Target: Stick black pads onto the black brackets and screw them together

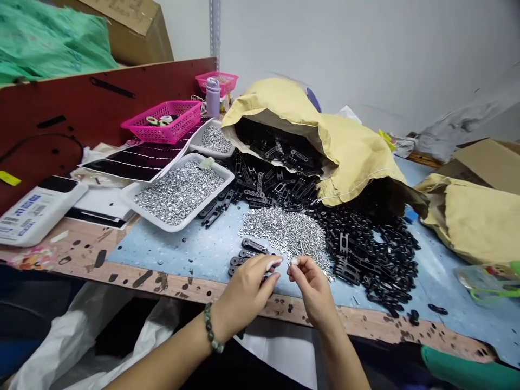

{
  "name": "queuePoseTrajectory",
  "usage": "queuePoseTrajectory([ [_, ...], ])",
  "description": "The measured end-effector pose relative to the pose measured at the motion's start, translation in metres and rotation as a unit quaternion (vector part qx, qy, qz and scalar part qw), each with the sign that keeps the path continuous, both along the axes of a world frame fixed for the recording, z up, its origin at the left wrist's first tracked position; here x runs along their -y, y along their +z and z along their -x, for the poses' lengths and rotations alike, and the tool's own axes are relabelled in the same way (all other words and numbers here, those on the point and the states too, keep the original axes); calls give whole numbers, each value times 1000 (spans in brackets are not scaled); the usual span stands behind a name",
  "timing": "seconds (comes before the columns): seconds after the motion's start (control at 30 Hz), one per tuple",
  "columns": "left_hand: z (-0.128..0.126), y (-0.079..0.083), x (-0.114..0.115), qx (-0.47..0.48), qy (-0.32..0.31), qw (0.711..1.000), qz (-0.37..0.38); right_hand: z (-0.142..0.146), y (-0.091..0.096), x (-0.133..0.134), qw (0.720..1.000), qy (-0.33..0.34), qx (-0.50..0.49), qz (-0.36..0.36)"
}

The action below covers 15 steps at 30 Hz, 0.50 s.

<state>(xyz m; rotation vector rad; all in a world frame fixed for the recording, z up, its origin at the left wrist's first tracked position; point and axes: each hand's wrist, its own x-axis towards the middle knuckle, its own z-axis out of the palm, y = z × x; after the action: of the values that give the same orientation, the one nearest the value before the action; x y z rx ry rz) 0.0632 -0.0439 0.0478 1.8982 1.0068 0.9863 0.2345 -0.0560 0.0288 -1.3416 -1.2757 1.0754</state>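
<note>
My left hand, with white covering on a fingertip, is half curled just above the table's front edge. Its thumb and forefinger are apart, and no object shows clearly between them. Beside it lie several black slotted pieces, partly covered by the hand. My right hand is closed in a pinch close to the left fingertips. A tiny metallic thing seems to be in the pinch, too small to name. Right behind both hands spreads a heap of small silver screws, with small nut-like parts at its left.
A white tray of small silver parts stands left, near a pink basket holding scissors. Yellow sacks spill black pieces at the back and right. A purple bottle and a transparent pouch flank the table.
</note>
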Motion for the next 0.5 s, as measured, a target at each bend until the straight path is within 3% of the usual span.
queuePoseTrajectory([
  [0.13, -7, 0, -6, 41, -3, 996, 74, 14, -5, 10, 999, 29, -1, -17],
  [0.27, -3, -9, -3, 148, 22, 974, 170, 23, -8, 16, 992, 18, 73, -97],
  [0.33, 4, -10, 0, 143, 19, 972, 183, 25, -6, 18, 985, 16, 115, -131],
  [0.4, 16, -11, 1, 75, 20, 988, 133, 24, -5, 19, 979, 26, 151, -137],
  [0.5, 37, -18, -3, -76, 38, 996, -14, 20, -9, 21, 966, 68, 215, -128],
])
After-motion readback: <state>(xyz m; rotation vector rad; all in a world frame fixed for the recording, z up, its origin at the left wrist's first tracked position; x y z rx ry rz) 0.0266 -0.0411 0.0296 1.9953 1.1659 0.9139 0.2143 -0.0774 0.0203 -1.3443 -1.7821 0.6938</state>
